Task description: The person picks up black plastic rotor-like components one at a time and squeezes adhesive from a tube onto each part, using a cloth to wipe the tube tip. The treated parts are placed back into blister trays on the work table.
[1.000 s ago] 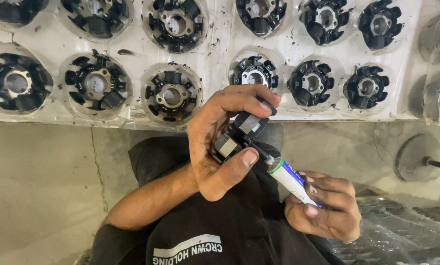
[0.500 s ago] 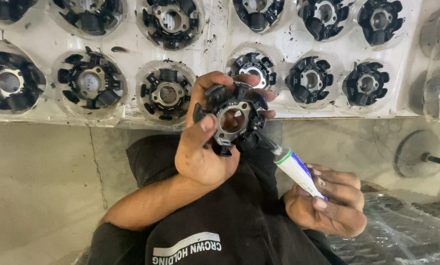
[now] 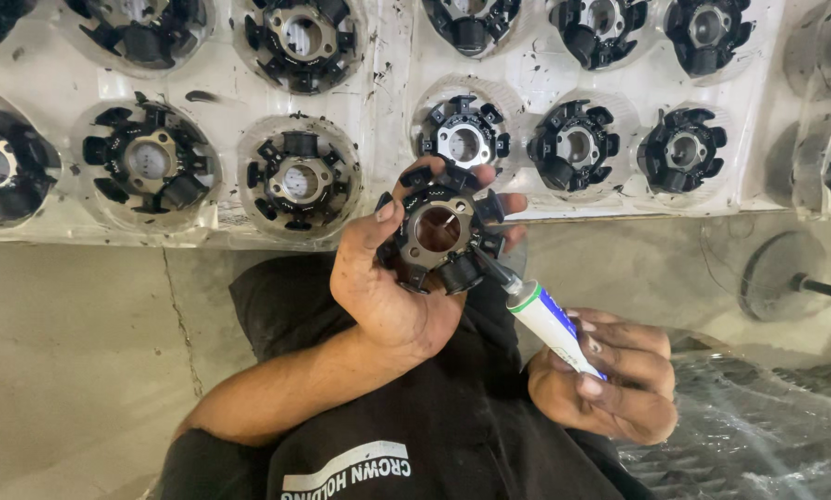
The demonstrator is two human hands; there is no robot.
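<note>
My left hand point(image 3: 392, 296) holds up a black round stator core point(image 3: 439, 231) with a metal ring in its middle, fingers wrapped around its rim. My right hand point(image 3: 610, 375) grips a white tube with a blue label point(image 3: 550, 319). The tube's dark nozzle touches the lower right edge of the stator core. Both hands are above my dark shirt, just below the front edge of the tray.
A clear plastic tray point(image 3: 388, 83) holds several similar black stator cores in round pockets, such as the stator point(image 3: 300, 176) and the stator point(image 3: 573, 143). A round metal disc on a rod point(image 3: 781, 273) sits at right. Crinkled plastic wrap point(image 3: 768, 435) lies lower right.
My left hand turned the stator core so its open face points at me and raised it slightly. The tube in my right hand now reaches the core's edge.
</note>
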